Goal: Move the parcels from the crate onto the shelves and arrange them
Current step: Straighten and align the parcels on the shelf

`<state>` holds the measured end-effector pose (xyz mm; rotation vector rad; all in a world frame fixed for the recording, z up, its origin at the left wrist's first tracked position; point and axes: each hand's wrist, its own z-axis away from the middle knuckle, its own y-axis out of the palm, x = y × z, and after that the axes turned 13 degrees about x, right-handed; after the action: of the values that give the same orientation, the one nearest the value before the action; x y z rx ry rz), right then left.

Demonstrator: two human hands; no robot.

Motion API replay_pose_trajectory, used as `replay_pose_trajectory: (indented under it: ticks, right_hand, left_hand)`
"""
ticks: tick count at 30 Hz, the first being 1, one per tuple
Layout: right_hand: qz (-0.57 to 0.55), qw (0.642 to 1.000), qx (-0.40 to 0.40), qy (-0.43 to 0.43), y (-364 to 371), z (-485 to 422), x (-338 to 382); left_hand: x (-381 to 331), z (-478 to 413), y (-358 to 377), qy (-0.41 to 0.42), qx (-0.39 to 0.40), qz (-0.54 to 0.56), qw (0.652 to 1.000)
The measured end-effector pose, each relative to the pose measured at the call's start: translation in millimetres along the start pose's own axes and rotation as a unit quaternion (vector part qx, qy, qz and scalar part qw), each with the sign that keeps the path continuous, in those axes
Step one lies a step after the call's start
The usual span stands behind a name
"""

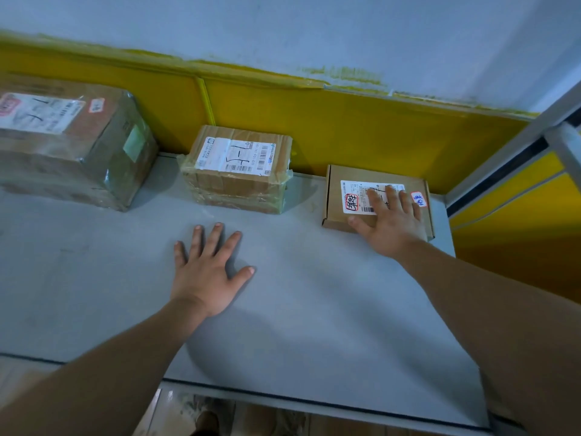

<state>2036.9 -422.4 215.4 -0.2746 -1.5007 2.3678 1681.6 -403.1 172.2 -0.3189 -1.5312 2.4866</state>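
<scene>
The shelf (94,278) is showing a smooth, matt grey surface. The large parcel (63,146) is gleaming under glossy clear tape wrapped over brown cardboard. The middle parcel (239,184) is wearing wrinkled, shiny tape over the same cardboard, with a white paper label (234,154). The flat box (333,196) is looking like bare matt cardboard. The yellow back panel (345,127) is giving off a slight sheen, and the frame post (509,149) is looking like painted metal.

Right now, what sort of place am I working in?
Probably a parcel depot or pickup point: a large parcel, a middle parcel and a flat parcel, each with a shipping label and handwritten marks, line a grey shelf.
</scene>
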Motion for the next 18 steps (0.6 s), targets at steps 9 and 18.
replay_pose_trajectory:
  ticks: [9, 18]
  right_hand:
    - [0.042, 0.998, 0.003, -0.051, -48.9, 52.4, 59.1]
    - [0.074, 0.984, -0.003, -0.163, -91.3, 128.8, 244.6]
  left_hand:
    - [4.9, -0.6, -20.8, 0.04, 0.081, 0.05, 0.995]
    - [128.5, 101.4, -107.5, 0.106, 0.148, 0.159, 0.97]
